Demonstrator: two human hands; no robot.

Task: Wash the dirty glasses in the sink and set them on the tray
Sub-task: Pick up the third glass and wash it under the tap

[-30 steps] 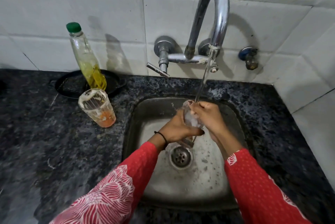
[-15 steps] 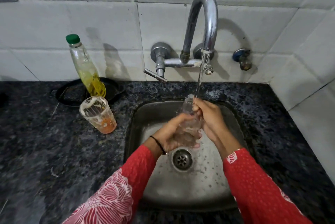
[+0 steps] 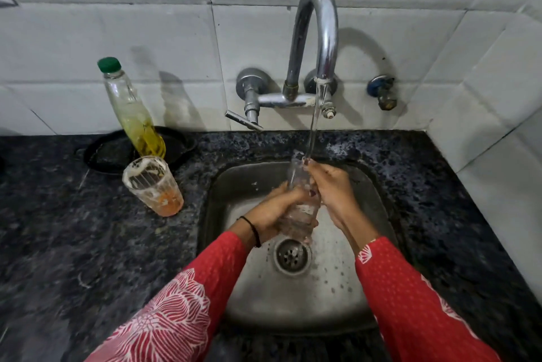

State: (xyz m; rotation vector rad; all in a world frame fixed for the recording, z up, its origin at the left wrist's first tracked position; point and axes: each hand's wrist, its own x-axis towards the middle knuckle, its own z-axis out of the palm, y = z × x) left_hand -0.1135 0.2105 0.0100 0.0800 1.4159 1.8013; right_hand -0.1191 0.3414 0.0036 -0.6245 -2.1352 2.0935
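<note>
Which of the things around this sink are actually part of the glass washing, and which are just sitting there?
Part of the job: clear glass held by left hand and right hand; running tap; sink; dirty glass on the counter; black tray.

Just lying about: green-capped bottle; small wall valve.

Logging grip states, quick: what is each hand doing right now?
Left hand: closed around the lower part of the clear glass.
Right hand: gripping the same glass near its rim, under the running water.

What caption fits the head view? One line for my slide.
Both hands, left hand and right hand, rinse a clear glass under the running tap.
</note>
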